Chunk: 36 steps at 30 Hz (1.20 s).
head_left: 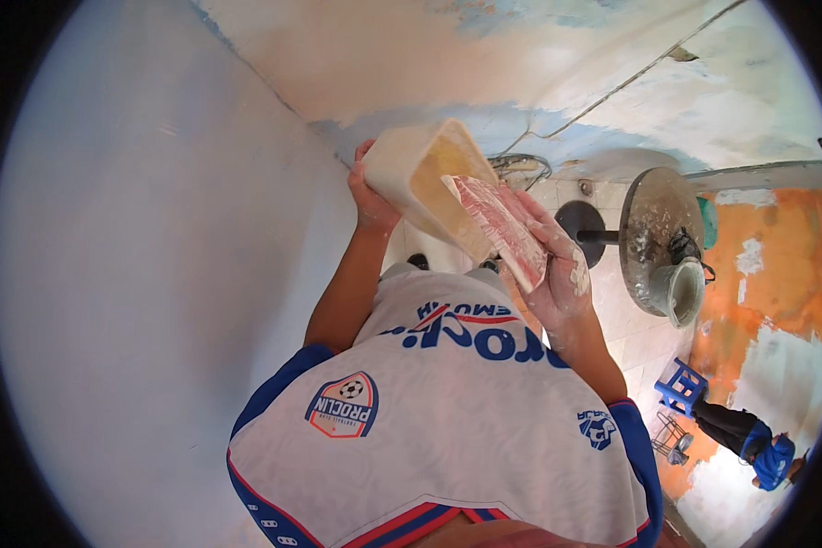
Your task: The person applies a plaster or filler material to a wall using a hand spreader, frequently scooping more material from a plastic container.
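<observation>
My left hand [372, 199] grips the side of a cream-coloured plastic tub [395, 169], tilted with its mouth toward the right. Pale smears coat the inside of the tub. In my right hand [564, 274] is a flat red putty spreader [504, 226], streaked with whitish paste. One end of the spreader overlaps the tub's mouth; whether it touches the rim I cannot tell. Paste also sticks to my right fingers and palm. The fingertips of my left hand are partly hidden behind the tub.
A smooth pale wall [173, 274] rises at my left, and a patchy one [393, 64] ahead. On the right, a round pedestal table [641, 219] carries a grey bucket [683, 294] and a black bag. Farther off are a blue stool [681, 387] and a person in blue [773, 461].
</observation>
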{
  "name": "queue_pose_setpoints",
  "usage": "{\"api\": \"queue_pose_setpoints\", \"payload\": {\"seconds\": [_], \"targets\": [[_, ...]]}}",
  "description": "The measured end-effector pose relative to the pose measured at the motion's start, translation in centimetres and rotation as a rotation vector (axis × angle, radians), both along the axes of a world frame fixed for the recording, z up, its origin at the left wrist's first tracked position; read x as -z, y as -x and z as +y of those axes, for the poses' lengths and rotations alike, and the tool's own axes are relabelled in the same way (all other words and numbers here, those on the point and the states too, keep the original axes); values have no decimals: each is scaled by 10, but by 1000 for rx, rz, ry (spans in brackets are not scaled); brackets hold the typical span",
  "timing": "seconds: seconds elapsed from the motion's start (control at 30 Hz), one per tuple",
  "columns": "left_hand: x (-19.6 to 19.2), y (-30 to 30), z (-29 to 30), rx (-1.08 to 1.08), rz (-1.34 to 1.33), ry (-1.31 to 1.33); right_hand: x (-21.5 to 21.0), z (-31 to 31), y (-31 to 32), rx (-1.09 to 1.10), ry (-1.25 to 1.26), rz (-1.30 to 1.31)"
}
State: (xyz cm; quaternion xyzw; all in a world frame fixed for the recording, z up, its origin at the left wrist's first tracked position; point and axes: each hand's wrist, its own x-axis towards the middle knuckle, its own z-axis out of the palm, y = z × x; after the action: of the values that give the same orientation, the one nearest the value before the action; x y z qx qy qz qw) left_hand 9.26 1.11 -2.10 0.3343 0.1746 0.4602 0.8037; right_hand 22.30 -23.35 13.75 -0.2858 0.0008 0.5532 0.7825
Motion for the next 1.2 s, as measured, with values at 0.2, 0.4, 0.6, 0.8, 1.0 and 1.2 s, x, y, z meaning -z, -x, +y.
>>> {"api": "queue_pose_setpoints", "payload": {"seconds": [0.2,0.4,0.6,0.8,1.0,1.2], "targets": [[-1,-15,-32,96,-120,208,2,-26,-40,84,-115,-194],[24,-14,-66,161,-213,286,21,-59,-101,144,-164,-239],[18,-51,-114,143,-356,284,27,-86,-158,153,-165,-280],[-5,-103,-165,6,-333,319,54,-102,-222,76,-182,-251],[9,-127,-198,-46,-397,265,61,-100,-263,55,-223,-198],[15,-126,-228,-151,-322,175,67,-84,-279,-73,-228,-220]]}}
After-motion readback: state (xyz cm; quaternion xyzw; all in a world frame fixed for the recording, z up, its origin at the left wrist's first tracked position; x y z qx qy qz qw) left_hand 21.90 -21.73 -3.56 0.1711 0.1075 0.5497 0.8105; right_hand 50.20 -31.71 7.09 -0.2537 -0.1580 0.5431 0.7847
